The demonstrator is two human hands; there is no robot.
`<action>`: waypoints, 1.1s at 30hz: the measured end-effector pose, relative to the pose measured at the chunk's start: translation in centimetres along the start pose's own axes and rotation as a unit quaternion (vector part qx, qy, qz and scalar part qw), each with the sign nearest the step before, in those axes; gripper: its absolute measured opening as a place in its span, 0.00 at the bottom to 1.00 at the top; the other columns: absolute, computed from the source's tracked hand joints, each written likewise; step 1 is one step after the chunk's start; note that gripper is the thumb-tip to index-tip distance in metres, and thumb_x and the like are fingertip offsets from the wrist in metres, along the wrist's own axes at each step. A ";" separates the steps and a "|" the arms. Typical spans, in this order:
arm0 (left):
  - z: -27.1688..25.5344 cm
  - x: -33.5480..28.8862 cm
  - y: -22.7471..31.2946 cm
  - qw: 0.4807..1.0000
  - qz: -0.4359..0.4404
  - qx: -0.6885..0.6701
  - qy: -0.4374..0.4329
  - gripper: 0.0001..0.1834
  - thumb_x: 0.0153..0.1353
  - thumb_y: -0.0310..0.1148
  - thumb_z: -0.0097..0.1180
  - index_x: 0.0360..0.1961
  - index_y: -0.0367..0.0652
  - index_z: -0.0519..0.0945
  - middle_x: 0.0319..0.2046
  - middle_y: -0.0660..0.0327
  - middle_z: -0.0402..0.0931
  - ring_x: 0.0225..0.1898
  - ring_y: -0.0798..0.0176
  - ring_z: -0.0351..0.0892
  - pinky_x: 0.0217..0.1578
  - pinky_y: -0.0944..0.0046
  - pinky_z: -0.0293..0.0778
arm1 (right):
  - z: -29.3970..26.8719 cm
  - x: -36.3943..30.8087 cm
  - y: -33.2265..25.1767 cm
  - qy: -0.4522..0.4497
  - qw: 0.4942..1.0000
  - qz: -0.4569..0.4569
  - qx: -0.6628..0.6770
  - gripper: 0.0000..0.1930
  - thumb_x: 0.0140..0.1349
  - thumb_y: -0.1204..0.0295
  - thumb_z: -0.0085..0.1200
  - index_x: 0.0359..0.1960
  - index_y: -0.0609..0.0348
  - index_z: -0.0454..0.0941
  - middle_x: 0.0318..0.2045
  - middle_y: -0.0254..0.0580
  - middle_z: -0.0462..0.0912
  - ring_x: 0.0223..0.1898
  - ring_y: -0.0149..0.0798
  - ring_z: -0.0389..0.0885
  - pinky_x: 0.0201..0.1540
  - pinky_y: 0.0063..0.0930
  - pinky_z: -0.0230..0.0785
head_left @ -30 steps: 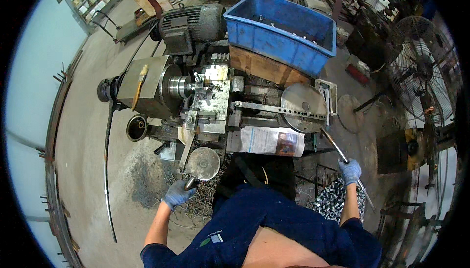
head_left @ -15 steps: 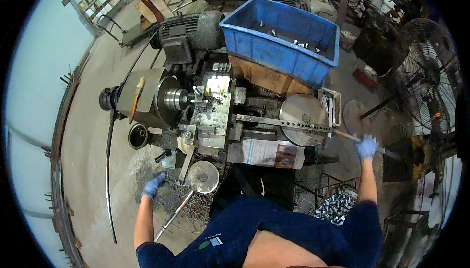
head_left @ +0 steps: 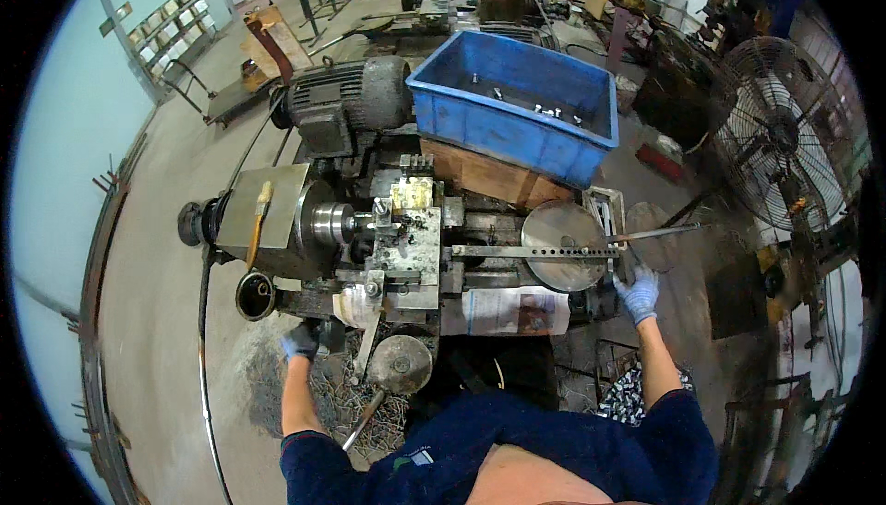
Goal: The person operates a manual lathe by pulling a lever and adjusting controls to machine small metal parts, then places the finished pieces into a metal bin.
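Note:
My left hand [head_left: 300, 342], in a bluish glove, is at the front left of a small lathe [head_left: 406, 246], its fingers curled at a short black handle that they mostly hide. My right hand [head_left: 639, 296], also gloved, has its fingers apart and holds nothing; it is beside a large metal disc [head_left: 565, 270]. Across that disc lies a flat bar with a row of holes [head_left: 517, 252]. From the bar's right end a lever rod [head_left: 664, 231] sticks out, apart from my hand. A smaller round disc [head_left: 402, 364] with a rod sits nearer to me.
Behind the lathe stands a blue bin [head_left: 517, 140] with several small metal parts, beside a motor [head_left: 346, 103]. A brush [head_left: 258, 223] rests on the headstock. At right stands a large fan [head_left: 783, 131]. Metal shavings [head_left: 341, 394] litter the floor at front left.
My right hand has let go of the lever rod and moved left and nearer. The rod now points more to the far side. My left hand has moved in to the black handle.

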State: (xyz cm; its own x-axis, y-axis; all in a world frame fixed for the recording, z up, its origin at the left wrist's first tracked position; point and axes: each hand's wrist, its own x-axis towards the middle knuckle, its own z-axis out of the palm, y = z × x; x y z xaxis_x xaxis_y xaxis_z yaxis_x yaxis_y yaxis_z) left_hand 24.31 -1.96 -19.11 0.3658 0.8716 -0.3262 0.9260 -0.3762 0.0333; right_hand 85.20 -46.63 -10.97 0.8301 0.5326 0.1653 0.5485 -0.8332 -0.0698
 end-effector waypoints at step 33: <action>-9.4 -24.0 -30.7 0.911 -0.352 -0.096 0.193 0.23 0.60 0.52 0.46 0.30 0.39 0.77 0.30 0.46 0.77 0.33 0.41 0.76 0.33 0.49 0.69 | -17.3 -3.7 -53.1 -0.070 0.736 -0.672 -0.032 0.25 0.44 0.47 0.56 0.37 0.53 0.82 0.32 0.47 0.82 0.38 0.47 0.79 0.55 0.46 0.56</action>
State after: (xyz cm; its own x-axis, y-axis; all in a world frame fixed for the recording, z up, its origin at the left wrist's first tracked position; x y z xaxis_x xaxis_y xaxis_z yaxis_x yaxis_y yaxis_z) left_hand -12.05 -8.39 -3.37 -0.3530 0.9353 0.0250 0.9296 0.3477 0.1221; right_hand 51.26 -6.94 9.12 -0.4539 0.8890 -0.0602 0.8821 0.4579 0.1109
